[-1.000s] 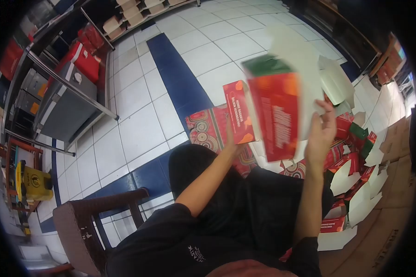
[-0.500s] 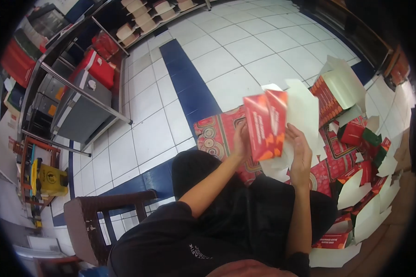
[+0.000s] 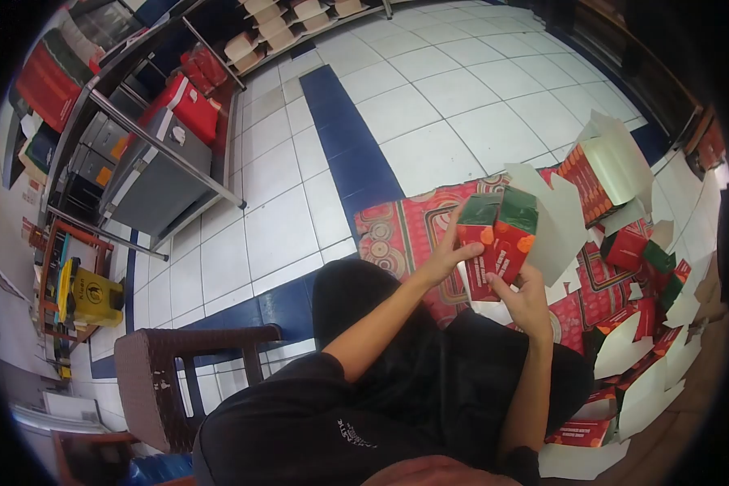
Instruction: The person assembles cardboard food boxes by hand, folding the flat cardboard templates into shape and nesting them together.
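Observation:
Between my two hands is a red and green food carton (image 3: 500, 257), its green faces uppermost and its red printed front toward me. A groove runs down its middle, so I cannot tell whether it is one carton or two side by side. My left hand (image 3: 454, 253) grips its left side, thumb on the front. At its lower right, my right hand (image 3: 525, 301) holds it, thumb pressed on the front. White card flaps (image 3: 552, 223) spread out just behind and right of the carton.
A red patterned mat (image 3: 393, 235) lies on white tiles. On the right stand a stack of flat red cartons (image 3: 585, 185) and several opened cartons (image 3: 616, 356). A brown stool (image 3: 150, 381) is at left, near a metal rack (image 3: 170, 154) with a grey box (image 3: 158, 182) and a yellow container (image 3: 97, 296).
The carton has turned from showing two flat red panels to showing green faces on top. Both thumbs have come onto its front. The whole view has shifted slightly.

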`<state>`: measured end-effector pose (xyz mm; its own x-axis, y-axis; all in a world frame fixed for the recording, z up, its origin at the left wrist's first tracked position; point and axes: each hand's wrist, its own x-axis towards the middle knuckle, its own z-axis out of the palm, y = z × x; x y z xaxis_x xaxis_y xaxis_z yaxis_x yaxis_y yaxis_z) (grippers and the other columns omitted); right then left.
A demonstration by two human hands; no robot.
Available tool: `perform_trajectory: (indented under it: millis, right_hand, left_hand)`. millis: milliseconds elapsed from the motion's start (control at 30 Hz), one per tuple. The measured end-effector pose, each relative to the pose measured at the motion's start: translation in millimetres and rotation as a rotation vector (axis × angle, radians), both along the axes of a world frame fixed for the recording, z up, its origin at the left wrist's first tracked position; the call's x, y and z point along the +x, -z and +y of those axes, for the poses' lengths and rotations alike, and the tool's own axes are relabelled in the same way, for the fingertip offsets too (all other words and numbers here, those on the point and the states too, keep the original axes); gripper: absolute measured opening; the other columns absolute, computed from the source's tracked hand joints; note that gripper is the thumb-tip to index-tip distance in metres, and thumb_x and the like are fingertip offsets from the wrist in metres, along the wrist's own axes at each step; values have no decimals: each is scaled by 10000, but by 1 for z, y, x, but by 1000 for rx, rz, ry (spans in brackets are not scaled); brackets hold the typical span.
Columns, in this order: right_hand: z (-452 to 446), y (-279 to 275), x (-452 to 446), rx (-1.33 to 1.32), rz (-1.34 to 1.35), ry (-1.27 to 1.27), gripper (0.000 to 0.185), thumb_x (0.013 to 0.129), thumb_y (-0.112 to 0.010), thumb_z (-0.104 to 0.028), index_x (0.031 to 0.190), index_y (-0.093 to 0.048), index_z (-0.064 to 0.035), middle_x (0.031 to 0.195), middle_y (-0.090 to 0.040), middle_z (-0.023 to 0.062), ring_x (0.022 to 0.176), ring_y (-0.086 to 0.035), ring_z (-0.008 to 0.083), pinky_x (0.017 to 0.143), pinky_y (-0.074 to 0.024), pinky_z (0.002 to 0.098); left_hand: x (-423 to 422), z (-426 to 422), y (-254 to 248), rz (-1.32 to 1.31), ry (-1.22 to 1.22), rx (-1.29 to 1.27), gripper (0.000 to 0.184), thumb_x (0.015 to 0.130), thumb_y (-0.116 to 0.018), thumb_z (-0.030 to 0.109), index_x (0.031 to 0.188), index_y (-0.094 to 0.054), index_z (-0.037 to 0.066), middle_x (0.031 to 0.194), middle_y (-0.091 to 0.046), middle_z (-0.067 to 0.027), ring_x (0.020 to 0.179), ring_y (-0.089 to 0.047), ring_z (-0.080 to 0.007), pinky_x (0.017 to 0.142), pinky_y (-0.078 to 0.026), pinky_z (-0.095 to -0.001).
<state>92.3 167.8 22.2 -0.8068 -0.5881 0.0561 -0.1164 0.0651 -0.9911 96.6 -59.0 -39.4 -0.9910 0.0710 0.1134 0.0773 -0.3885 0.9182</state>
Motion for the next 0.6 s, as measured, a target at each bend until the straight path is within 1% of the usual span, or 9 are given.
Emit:
perform_trajectory:
  millis: [67,100,167,200,300,367,433,500,600]
  right_hand:
    - [-7,0,6,-174,-52,170,386,1077,-748,-159,1394,-624,23,1243,-745,113,1069,-744,163,918,-620,353]
    - [-7,4,2,-175,-51,162,386,1077,-748,-159,1394,-624,23,1243,-745,113,1069,-744,163,918,-620,353]
    - [0,16,-8,-442,-434,296,443,1132,-676,-311,1440,-574,-9,1291,-709,116,1140,-733,187,959,-617,377]
    - [-5,1,-4,-391,-407,349,454,1170,-587,-384,1424,-583,-8,1311,-712,123,1173,-729,211,1022,-593,391]
    - [1,19,-11,-579,-461,258,403,1174,-586,-329,1408,-602,-2,1331,-718,114,1210,-714,213,1065,-568,396]
    - [5,24,-15,-753,-558,181,383,1165,-605,-271,1435,-618,1,1362,-721,101,1214,-713,206,1081,-555,394]
    - [0,0,-7,-648,-439,254,391,1149,-634,-238,1461,-637,-3,1369,-726,83,1215,-709,180,1069,-554,371]
    - [6,0,-9,-620,-397,237,393,1150,-600,-162,1494,-615,25,1401,-717,119,1290,-683,228,1134,-523,420]
    - [9,9,-11,-599,-302,243,370,1147,-604,-142,1472,-636,31,1389,-721,118,1280,-683,210,1125,-529,409]
  left_hand:
    - [6,0,-17,20,-17,-51,1234,909,-939,266,1795,-87,164,1727,-381,-166,1574,-422,-297,1278,-382,-508]
    - [4,-2,-16,21,-25,-53,1234,909,-939,266,1795,-87,164,1727,-381,-166,1574,-422,-297,1278,-382,-508]
    - [0,-3,-9,111,-9,-226,1309,821,-1003,252,1787,-131,111,1791,-287,-153,1661,-282,-291,1329,-302,-461]
    - [2,-1,-14,49,-19,-245,1355,768,-1038,246,1780,-148,101,1778,-301,-182,1662,-276,-303,1322,-316,-470]
    - [-2,-6,6,127,-145,-450,1359,746,-1049,243,1769,-168,85,1747,-333,-187,1647,-302,-318,1326,-319,-477]
    - [-5,-5,-1,196,-90,-395,1402,707,-1065,201,1757,-147,66,1714,-366,-180,1610,-369,-324,1308,-360,-477]
    - [-4,-1,-1,269,-163,-394,1413,671,-1074,161,1735,-150,55,1674,-402,-167,1551,-447,-319,1280,-404,-464]
    - [-3,1,-5,245,-116,-352,1414,661,-1064,124,1722,-130,71,1671,-384,-174,1560,-424,-328,1276,-404,-486]
    - [-3,3,-19,269,-159,-404,1377,654,-1022,48,1698,-124,86,1629,-399,-175,1532,-439,-334,1260,-418,-501]
